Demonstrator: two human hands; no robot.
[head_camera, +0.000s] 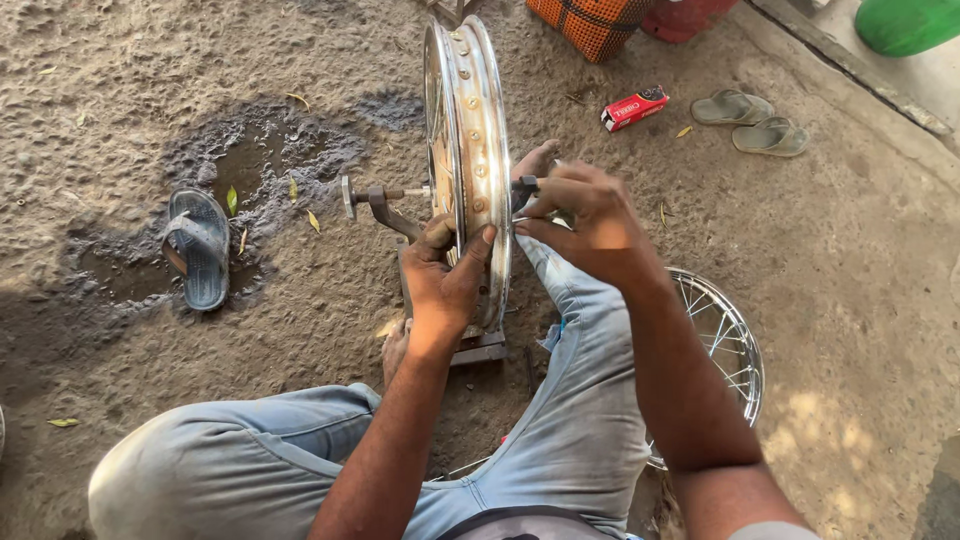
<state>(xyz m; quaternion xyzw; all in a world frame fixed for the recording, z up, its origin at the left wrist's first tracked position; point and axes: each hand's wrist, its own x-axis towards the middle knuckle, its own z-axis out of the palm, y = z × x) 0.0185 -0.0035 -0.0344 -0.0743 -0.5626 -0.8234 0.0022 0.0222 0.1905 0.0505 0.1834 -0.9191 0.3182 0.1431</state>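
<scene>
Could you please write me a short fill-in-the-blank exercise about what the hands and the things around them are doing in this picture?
1. The left hand grips the shiny wheel ____, which stands upright on a metal stand.
2. The right hand works at the ____ side of the axle.
3. A single blue ____ lies on the damp patch.
4. A spoked wheel lies by the ____ arm.

Missing words: rim; right; sandal; right

Chrome rim (470, 150), blue sandal (198, 245), red-wht box (634, 108).

The wheel rim (468, 150) is glossy chromed metal, its stand (385, 205) dull grey metal, the jeans (590, 400) faded cloth, the ground (150, 80) rough, matt dirt.
</scene>
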